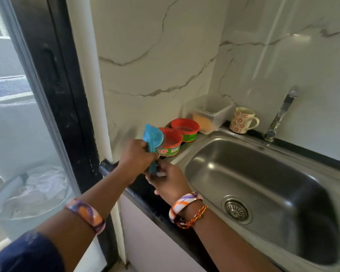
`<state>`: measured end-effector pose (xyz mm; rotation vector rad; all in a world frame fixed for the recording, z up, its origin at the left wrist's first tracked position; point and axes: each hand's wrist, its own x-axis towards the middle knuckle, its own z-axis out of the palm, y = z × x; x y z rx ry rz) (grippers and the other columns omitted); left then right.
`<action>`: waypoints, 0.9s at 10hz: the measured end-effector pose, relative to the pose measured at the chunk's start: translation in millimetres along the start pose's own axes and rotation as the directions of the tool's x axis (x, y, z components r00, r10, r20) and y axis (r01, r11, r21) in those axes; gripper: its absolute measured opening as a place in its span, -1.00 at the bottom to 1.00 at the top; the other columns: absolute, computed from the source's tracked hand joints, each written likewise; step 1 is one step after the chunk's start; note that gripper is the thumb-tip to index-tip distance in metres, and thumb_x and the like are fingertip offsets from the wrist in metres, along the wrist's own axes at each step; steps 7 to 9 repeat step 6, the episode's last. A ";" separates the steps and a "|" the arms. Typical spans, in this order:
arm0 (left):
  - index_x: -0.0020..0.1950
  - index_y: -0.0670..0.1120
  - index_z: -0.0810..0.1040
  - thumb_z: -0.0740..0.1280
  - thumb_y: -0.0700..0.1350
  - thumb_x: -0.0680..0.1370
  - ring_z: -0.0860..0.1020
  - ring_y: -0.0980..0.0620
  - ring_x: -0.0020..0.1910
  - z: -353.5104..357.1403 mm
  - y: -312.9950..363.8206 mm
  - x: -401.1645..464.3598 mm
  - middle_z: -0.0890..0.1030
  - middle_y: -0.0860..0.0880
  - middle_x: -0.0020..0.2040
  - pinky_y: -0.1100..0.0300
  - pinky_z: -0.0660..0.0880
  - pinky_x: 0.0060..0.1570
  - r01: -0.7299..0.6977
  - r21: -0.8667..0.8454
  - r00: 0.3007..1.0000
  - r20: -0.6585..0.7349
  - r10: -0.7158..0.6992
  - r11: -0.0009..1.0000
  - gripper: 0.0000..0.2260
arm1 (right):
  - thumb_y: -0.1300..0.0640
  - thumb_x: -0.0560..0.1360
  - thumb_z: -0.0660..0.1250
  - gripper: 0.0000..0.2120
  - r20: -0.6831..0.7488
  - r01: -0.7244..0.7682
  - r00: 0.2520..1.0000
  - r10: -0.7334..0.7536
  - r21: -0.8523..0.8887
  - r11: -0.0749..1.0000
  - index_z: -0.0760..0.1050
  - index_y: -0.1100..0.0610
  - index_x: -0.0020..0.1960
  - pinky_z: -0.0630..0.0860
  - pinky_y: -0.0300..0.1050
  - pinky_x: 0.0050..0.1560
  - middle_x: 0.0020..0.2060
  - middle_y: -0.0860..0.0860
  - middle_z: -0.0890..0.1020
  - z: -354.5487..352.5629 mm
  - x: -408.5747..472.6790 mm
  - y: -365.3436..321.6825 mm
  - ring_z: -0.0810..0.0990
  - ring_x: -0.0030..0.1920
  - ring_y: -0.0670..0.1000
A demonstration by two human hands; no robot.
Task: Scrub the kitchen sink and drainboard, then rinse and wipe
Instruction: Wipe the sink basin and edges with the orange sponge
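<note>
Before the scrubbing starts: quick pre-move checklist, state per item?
1. Scrubber in hand: ok. The left hand grips the blue scrubber by its handle; the right hand touches its lower end.
2. Sink basin free of dishes: ok. The sink holds nothing; the drain strainer is uncovered.
3. Soap within reach: ok. Two red-lidded tubs sit just left of the basin.
4. Soap tubs opened: not ok, both lids on.
5. Water running: cannot tell; no stream shows at the tap.
6. Rim clear: not ok. A mug stands beside the tap.
</note>
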<state>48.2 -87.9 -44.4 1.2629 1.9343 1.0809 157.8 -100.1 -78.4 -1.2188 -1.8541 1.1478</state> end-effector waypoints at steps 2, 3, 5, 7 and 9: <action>0.04 -0.21 0.55 0.38 -0.18 0.46 0.55 -0.10 -0.06 16.5 34.3 73.8 0.57 -0.16 -0.06 0.20 0.40 -0.26 -0.170 0.564 0.985 0.093 0.142 0.808 -0.80 | 0.16 0.51 0.33 -0.55 -0.123 -0.074 0.990 0.071 -0.022 0.997 0.36 0.15 0.38 0.47 -0.04 0.09 0.02 0.00 0.46 -46.4 1.7 17.9 0.47 -0.02 -0.05; 0.19 -0.22 0.51 0.36 -0.14 0.48 0.56 -0.11 0.09 24.5 35.3 93.0 0.58 -0.16 0.12 0.19 0.41 -0.12 -0.163 0.671 0.986 0.132 0.100 0.723 -0.69 | 0.18 0.51 0.32 -0.54 -0.192 -0.158 0.968 0.163 0.039 0.987 0.36 0.13 0.39 0.49 0.01 0.15 0.10 0.03 0.50 -67.8 -1.6 30.8 0.48 0.03 -0.06; 0.21 -0.27 0.46 0.33 -0.17 0.51 0.53 -0.17 0.16 37.4 29.9 104.9 0.54 -0.24 0.18 0.11 0.47 0.04 -0.087 0.681 0.996 0.057 0.066 0.727 -0.68 | 0.18 0.51 0.31 -0.66 -0.302 -0.254 0.920 0.250 0.027 0.967 0.47 0.12 0.28 0.52 0.07 0.17 0.03 -0.01 0.56 -105.5 -6.6 58.6 0.52 0.00 -0.07; 0.25 -0.19 0.44 0.32 -0.10 0.50 0.46 -0.15 0.20 40.9 32.9 80.4 0.49 -0.17 0.22 0.07 0.42 0.12 -0.154 0.748 0.956 -0.053 0.290 0.645 -0.66 | 0.20 0.53 0.26 -0.71 -0.387 -0.201 0.902 0.193 0.020 0.979 0.52 0.11 0.24 0.52 -0.06 0.13 -0.04 -0.06 0.59 -114.2 -13.5 57.7 0.53 -0.05 -0.14; 0.25 -0.19 0.44 0.32 -0.10 0.50 0.46 -0.15 0.20 40.9 32.9 80.4 0.49 -0.17 0.22 0.07 0.42 0.12 -0.154 0.748 0.956 -0.053 0.290 0.645 -0.66 | 0.20 0.53 0.26 -0.71 -0.387 -0.201 0.902 0.193 0.020 0.979 0.52 0.11 0.24 0.52 -0.06 0.13 -0.04 -0.06 0.59 -114.2 -13.5 57.7 0.53 -0.05 -0.14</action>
